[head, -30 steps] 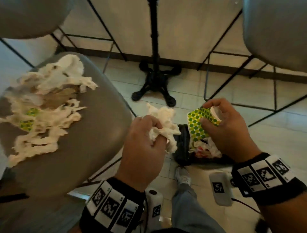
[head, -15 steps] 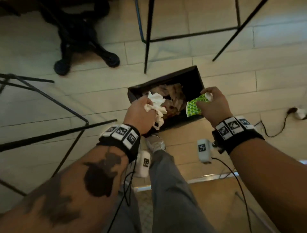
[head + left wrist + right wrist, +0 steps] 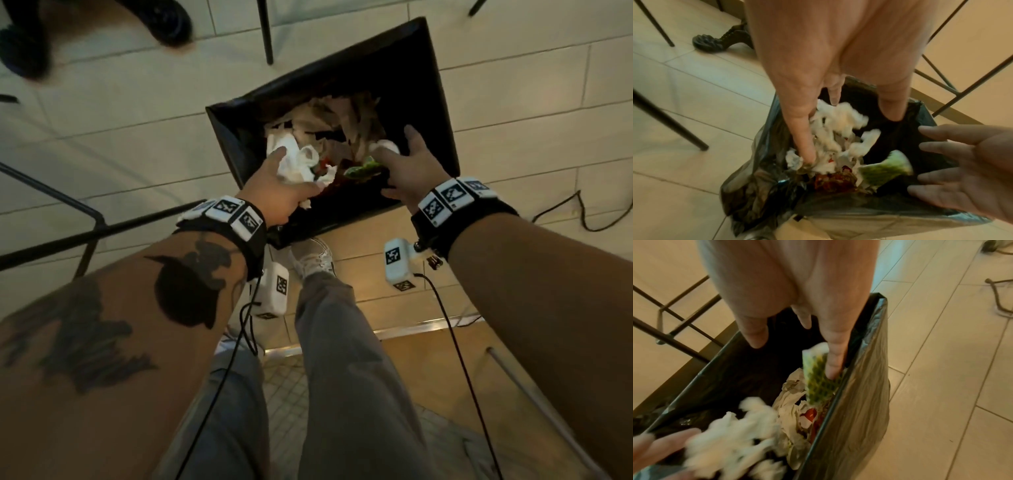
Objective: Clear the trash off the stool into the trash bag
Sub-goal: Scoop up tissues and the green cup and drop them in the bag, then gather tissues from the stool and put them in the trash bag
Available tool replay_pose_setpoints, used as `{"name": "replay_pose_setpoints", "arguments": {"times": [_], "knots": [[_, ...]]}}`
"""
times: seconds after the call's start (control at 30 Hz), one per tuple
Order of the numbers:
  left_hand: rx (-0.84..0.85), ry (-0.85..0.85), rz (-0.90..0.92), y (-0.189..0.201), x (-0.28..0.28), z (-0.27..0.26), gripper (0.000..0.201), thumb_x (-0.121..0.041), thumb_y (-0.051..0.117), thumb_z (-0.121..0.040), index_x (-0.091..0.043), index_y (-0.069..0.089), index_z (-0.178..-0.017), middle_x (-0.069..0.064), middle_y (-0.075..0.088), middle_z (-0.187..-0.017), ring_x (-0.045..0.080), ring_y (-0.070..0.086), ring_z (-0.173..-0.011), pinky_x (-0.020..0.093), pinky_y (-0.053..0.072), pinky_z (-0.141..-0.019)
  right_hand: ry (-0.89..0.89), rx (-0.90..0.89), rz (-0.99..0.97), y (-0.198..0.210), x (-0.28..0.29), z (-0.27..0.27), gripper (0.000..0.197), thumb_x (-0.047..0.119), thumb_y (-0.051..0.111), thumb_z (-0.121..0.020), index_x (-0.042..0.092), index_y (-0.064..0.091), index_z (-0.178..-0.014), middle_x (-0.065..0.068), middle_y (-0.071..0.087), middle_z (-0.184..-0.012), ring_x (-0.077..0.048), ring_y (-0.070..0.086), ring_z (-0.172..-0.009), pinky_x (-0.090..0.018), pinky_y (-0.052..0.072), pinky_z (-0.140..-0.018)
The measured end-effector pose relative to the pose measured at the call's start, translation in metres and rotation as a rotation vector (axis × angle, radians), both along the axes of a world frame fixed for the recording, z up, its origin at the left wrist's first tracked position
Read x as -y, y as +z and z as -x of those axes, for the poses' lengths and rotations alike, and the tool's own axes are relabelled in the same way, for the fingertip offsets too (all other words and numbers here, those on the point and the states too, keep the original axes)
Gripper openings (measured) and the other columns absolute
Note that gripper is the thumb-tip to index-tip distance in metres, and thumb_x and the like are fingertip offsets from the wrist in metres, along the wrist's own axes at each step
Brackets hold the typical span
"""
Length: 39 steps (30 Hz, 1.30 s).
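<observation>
The black trash bag (image 3: 442, 102) stands open on the tiled floor, holding crumpled paper and wrappers. My left hand (image 3: 281, 178) is over its near left side with fingers spread straight. A wad of white tissue (image 3: 838, 126) is blurred just under those fingers and no longer gripped. My right hand (image 3: 407, 161) is over the near right side, also with straight fingers. A green dotted paper (image 3: 820, 382) slides off its fingers (image 3: 835, 356) along the bag wall (image 3: 863, 402). The stool's seat is out of view.
Black metal stool legs (image 3: 68, 219) cross the floor at the left, and another leg (image 3: 265, 31) stands behind the bag. A dark table base (image 3: 24, 44) is at the top left. A cable (image 3: 582, 219) lies at the right. My shoe (image 3: 315, 260) is by the bag.
Both hands moved from beside the stool down over the bag. Their fingers opened, and the tissue and the green dotted paper dropped out of them.
</observation>
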<state>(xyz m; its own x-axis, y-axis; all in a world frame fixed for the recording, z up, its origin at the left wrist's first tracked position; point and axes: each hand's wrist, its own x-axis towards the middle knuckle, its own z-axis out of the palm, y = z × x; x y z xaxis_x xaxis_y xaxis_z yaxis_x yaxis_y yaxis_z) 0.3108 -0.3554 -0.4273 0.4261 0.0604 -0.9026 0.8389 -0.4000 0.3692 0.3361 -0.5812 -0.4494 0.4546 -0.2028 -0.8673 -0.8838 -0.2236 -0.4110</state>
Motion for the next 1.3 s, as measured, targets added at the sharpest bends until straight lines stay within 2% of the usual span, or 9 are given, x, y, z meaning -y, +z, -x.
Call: {"name": "replay_pose_setpoints", "arguments": {"times": [0.13,0.23,0.37,0.5,0.63,0.8,1.0,1.17,1.3], "knots": [[-0.015,-0.061,0.036,0.008,-0.007,0.01,0.107,-0.048,0.083,-0.079,-0.054,0.009,-0.156,-0.006,0.041,-0.152,0.011,0.058,-0.085,0.057,0.061,-0.088,0.027,-0.062,-0.039,0.0,0.004,0.005,0.1,0.049,0.075,-0.08,0.048,0.012,-0.157,-0.007,0.038,-0.157,-0.035,0.048,-0.132,-0.054,0.051,-0.101],[0.01,-0.051,0.011,0.024,-0.019,0.015,0.113,-0.054,0.084,-0.071,-0.054,0.01,-0.156,-0.002,0.035,-0.163,0.026,0.058,-0.125,0.05,0.06,-0.092,0.091,-0.05,-0.011,0.011,0.002,0.001,0.102,0.046,0.08,-0.073,0.052,0.018,-0.153,-0.003,0.051,-0.145,-0.031,0.057,-0.124,-0.05,0.055,-0.094],[0.067,0.051,0.065,0.064,-0.043,0.026,0.12,-0.065,0.084,-0.056,-0.05,0.02,-0.156,-0.004,0.041,-0.161,0.02,0.05,-0.139,0.048,0.052,-0.105,0.218,0.011,0.007,0.047,-0.015,-0.002,0.083,0.028,0.074,-0.083,0.033,0.03,-0.153,0.0,0.054,-0.126,-0.023,0.062,-0.104,-0.044,0.056,-0.084],[0.192,0.002,0.14,0.154,-0.073,0.042,0.073,-0.04,0.076,-0.089,-0.032,0.043,-0.153,-0.008,0.054,-0.149,0.008,0.06,-0.12,0.024,0.047,-0.101,0.347,0.123,0.016,0.108,-0.048,0.005,0.047,0.023,0.071,-0.092,0.009,0.055,-0.133,-0.009,0.065,-0.094,-0.022,0.061,-0.071,-0.033,0.049,-0.059],[0.341,-0.058,0.135,0.252,-0.11,0.079,0.048,-0.043,0.073,-0.09,-0.036,0.058,-0.135,-0.013,0.066,-0.12,0.008,0.066,-0.105,0.039,0.057,-0.097,0.548,0.183,0.008,0.197,-0.093,0.016,0.01,0.014,0.066,-0.096,0.017,0.065,-0.106,-0.025,0.069,-0.097,-0.032,0.068,-0.081,-0.049,0.056,-0.075],[0.548,0.048,0.067,0.375,-0.177,0.143,0.039,-0.041,0.072,-0.092,-0.034,0.062,-0.129,-0.013,0.067,-0.116,0.005,0.065,-0.102,0.031,0.057,-0.091,0.863,0.357,-0.003,0.32,-0.182,0.03,0.013,0.032,0.069,-0.09,0.028,0.067,-0.102,-0.007,0.074,-0.097,-0.023,0.073,-0.086,-0.049,0.06,-0.081],[0.767,0.347,-0.15,0.47,-0.256,0.223,0.03,-0.04,0.074,-0.091,-0.037,0.066,-0.12,-0.018,0.068,-0.111,0.003,0.066,-0.102,0.021,0.055,-0.085,1.171,0.59,-0.07,0.44,-0.306,0.051,0.015,0.036,0.067,-0.092,0.039,0.065,-0.107,0.009,0.073,-0.1,-0.012,0.071,-0.089,-0.041,0.059,-0.083],[0.8,0.638,-0.517,0.476,-0.325,0.258,0.033,-0.041,0.075,-0.088,-0.038,0.061,-0.118,-0.016,0.058,-0.113,-0.003,0.058,-0.099,0.015,0.048,-0.08,1.364,0.727,-0.104,0.483,-0.412,0.062,0.031,0.036,0.064,-0.095,0.03,0.06,-0.125,0.007,0.064,-0.114,-0.01,0.062,-0.097,-0.037,0.054,-0.086],[0.74,0.725,-0.814,0.462,-0.373,0.263,0.053,-0.038,0.079,-0.083,-0.032,0.056,-0.13,-0.004,0.049,-0.133,0.008,0.052,-0.111,0.028,0.047,-0.095,1.508,0.857,-0.133,0.486,-0.488,0.067,0.04,0.037,0.066,-0.094,0.032,0.054,-0.132,0.004,0.053,-0.127,-0.01,0.055,-0.107,-0.028,0.044,-0.083]]}}
